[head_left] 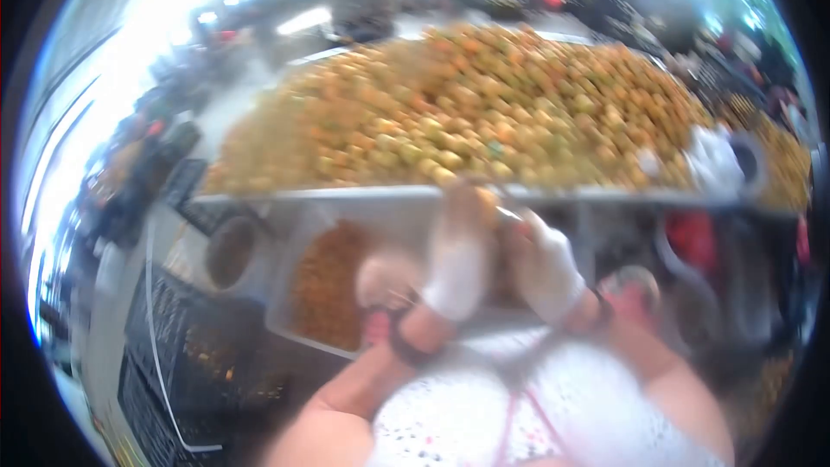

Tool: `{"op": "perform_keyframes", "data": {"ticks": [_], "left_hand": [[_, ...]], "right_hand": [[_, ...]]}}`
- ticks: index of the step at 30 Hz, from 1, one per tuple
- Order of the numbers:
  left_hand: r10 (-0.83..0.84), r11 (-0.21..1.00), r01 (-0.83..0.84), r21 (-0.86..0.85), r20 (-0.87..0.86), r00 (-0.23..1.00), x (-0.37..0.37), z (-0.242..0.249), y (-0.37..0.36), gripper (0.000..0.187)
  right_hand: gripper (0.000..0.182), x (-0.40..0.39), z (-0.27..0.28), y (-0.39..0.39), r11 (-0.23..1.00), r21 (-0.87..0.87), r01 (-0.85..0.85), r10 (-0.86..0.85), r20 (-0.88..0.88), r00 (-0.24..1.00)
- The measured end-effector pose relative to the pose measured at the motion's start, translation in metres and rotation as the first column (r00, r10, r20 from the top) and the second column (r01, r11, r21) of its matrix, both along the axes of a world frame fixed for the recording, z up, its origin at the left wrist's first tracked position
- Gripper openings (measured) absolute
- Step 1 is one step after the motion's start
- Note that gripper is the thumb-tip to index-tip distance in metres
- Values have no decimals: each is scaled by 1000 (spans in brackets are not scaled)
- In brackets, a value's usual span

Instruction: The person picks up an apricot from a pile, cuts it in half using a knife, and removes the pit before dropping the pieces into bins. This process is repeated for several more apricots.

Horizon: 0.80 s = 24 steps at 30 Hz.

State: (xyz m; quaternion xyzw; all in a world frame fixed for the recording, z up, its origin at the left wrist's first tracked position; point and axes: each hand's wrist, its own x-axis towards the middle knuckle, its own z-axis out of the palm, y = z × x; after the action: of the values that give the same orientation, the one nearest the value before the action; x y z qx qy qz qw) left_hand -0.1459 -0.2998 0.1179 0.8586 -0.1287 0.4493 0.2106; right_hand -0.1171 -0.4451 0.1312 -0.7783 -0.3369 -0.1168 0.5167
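Both of my hands wear whitish gloves stained brown at the fingers, and they meet in front of the near edge of a table heaped with small yellow and orange fruits. My left hand has its fingers closed round a small orange-yellow fruit. Close beside it on the right, my right hand is curled toward the same fruit; a thin shiny piece shows at its fingertips, too blurred to name.
Below the table edge at the left stands a whitish bin with orange pieces. Further left are a round bucket and black crates. A white bag lies at the right, with a red item below. A person is across the table.
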Motion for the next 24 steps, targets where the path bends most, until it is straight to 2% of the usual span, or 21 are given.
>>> {"op": "perform_keyframes", "data": {"ticks": [1, 2, 3, 4, 5, 6, 7, 8, 9, 10, 11, 13, 15, 16, 18, 19, 21, 22, 24], "left_hand": [[-59, 998, 59, 9, -11, 998, -5, 11, -1, 61], [-41, 998, 38, 53, 55, 998, 1, 13, 3, 45], [-193, 932, 113, -344, -210, 959, -1, 17, -7, 37], [-232, 883, 99, -459, -243, 942, -5, 24, -7, 41], [-481, 610, 197, -768, -161, 862, -5, 28, -9, 41], [-657, 232, 203, -951, 1, 754, -7, 31, -12, 41], [-693, 71, 188, -980, 87, 715, -9, 37, -18, 41], [-701, 74, 188, -979, 83, 708, -9, 36, -15, 41], [-744, 172, 185, -968, -4, 669, -9, 36, -6, 44], [-774, 264, 186, -946, -92, 627, -11, 37, -1, 48], [-750, 260, 182, -948, -80, 657, -11, 42, -8, 54], [-775, 249, 184, -951, -82, 626, -12, 45, 0, 53], [-798, 238, 181, -954, -86, 596, -15, 45, 2, 53], [-790, 229, 192, -954, -66, 610, -15, 44, 1, 53], [-784, 218, 200, -955, -50, 618, -16, 45, -4, 53], [-758, 237, 198, -951, -54, 650, -18, 46, -8, 52], [-731, 255, 199, -946, -54, 680, -19, 49, -12, 51], [-727, 304, 205, -930, -87, 681, -20, 50, -12, 51], [-723, 351, 208, -913, -124, 680, -22, 50, -13, 50]], "right_hand": [[16, -1, 10, -6, 989, 75, -131, 133, -28, 991], [17, -1, 8, -7, 973, 147, -179, 193, -91, 977], [20, -1, 4, -5, 975, 174, -136, 164, -156, 974], [25, 4, -3, -5, 967, 195, -165, 184, -86, 979], [28, 3, 0, -5, 942, 283, -183, 231, -150, 961], [31, 2, 5, -6, 907, 372, -199, 290, -206, 935], [31, 2, 5, -10, 908, 377, -181, 275, -212, 938], [32, 5, 7, -12, 880, 436, -187, 352, -336, 874], [33, 8, 9, -12, 849, 495, -187, 430, -440, 788], [33, 5, 12, -10, 850, 495, -181, 424, -436, 794], [32, 4, 13, -10, 833, 525, -177, 451, -458, 766], [32, 2, 16, -12, 814, 554, -173, 480, -474, 739], [32, 2, 19, -18, 873, 450, -185, 393, -428, 814], [32, 2, 21, -21, 872, 452, -187, 394, -423, 816], [33, -1, 25, -27, 928, 313, -201, 296, -296, 908], [33, -1, 22, -29, 930, 314, -194, 291, -302, 908], [33, 4, 18, -30, 960, 210, -184, 208, -98, 973], [33, 5, 20, -31, 961, 210, -182, 206, -99, 973], [33, 5, 20, -35, 990, -10, -142, 140, -103, 985]]}}
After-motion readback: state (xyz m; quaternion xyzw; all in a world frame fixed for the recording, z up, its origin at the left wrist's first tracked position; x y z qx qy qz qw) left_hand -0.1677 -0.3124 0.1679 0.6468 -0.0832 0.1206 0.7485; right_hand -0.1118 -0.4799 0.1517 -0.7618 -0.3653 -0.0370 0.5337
